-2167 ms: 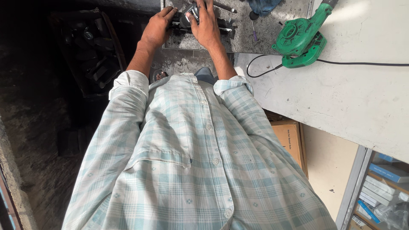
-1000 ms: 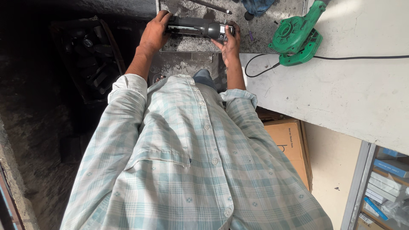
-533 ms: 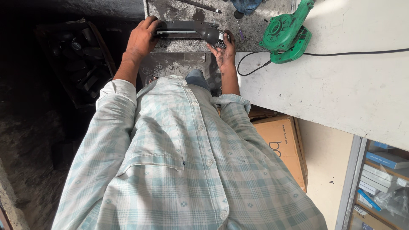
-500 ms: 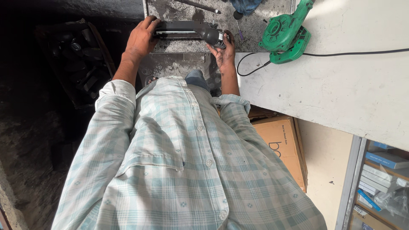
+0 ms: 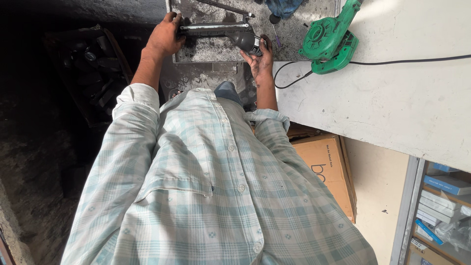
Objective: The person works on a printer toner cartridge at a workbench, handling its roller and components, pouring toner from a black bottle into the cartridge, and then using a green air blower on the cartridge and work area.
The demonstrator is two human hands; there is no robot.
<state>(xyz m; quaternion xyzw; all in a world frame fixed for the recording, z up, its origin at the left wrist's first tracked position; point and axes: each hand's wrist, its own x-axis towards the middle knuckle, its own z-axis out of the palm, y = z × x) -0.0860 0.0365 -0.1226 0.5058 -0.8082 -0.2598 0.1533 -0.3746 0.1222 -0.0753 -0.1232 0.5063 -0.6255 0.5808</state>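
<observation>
Hands gripped the two ends of a long dark part (image 5: 223, 33), a strut-like piece with a slim metal rod on one side and a thicker black cylinder on the other. The left hand (image 5: 164, 37) was clenched around the rod end, while the right hand (image 5: 258, 54) cupped the cylinder end from below, fingers curled up around it. Held level that way, just above a grimy grey metal tray (image 5: 304, 34), the part seemed steadied at both ends, probably so it could be turned or looked over without slipping. The tray's surface looked rough and oil-stained, and a thin steel bar (image 5: 225, 7) and a bit of blue cloth (image 5: 282, 7) lay at its far side. Just beside the tray, on the pale, dusty worktop (image 5: 392, 103), sat a green plastic blower (image 5: 329, 40) with rounded housing, its black cord (image 5: 417, 60) trailing off sideways. Below the worktop stood a brown cardboard box (image 5: 328, 172).
</observation>
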